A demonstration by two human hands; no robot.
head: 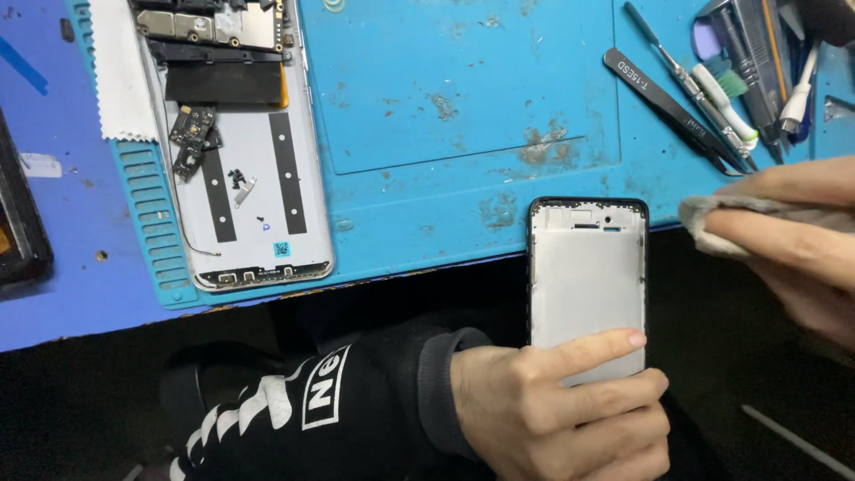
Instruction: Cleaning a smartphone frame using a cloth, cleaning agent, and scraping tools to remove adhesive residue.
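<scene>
Left hand (557, 405) curled, forefinger extended; right hand (797, 240), partly cropped, apparently pinching closed.

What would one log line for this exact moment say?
left hand: holds phone frame | right hand: pinches grey cloth, apart from frame | opened phone, tweezers lie on blue mat

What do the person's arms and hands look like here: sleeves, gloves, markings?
Both hands are bare, with no gloves or rings visible. The left hand comes out of a black long sleeve with a dark grey ribbed cuff; the sleeve carries white block lettering and white stripes. The right hand enters from the frame edge; only bare fingers show, so its sleeve cannot be seen.
</scene>
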